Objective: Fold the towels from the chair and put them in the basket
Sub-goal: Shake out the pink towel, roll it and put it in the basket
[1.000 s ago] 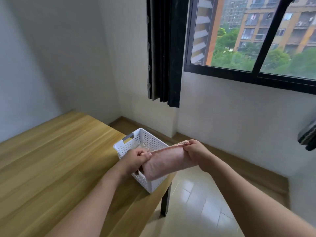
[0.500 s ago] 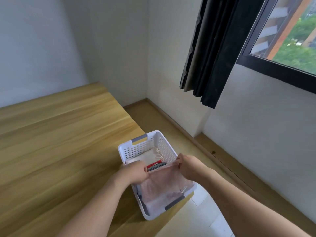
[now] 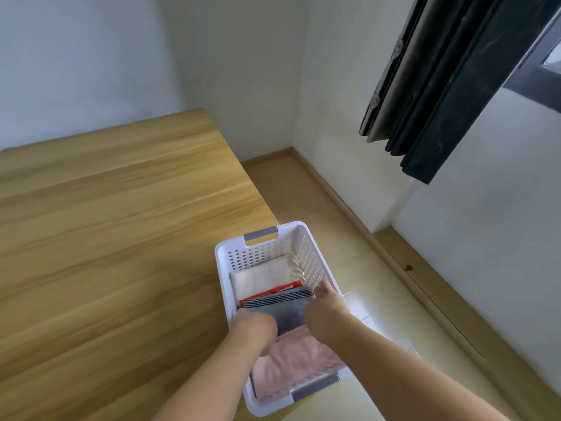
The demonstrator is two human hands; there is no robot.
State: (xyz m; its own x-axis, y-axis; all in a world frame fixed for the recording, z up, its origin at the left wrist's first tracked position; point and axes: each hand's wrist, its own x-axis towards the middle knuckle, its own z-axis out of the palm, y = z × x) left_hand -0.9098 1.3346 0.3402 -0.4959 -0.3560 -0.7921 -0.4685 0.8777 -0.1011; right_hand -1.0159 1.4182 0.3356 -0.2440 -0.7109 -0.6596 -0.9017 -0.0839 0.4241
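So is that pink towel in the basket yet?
Yes. The pink towel lies folded inside the white basket, at its near end, beside a grey towel.

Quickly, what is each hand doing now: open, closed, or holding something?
Left hand: inside the basket, on the pink towel; fingers hidden, cannot be told.
Right hand: open, fingers straight, against the grey towel.

wooden table (image 3: 121, 238) | dark curtain (image 3: 440, 95) | window frame (image 3: 534, 77)
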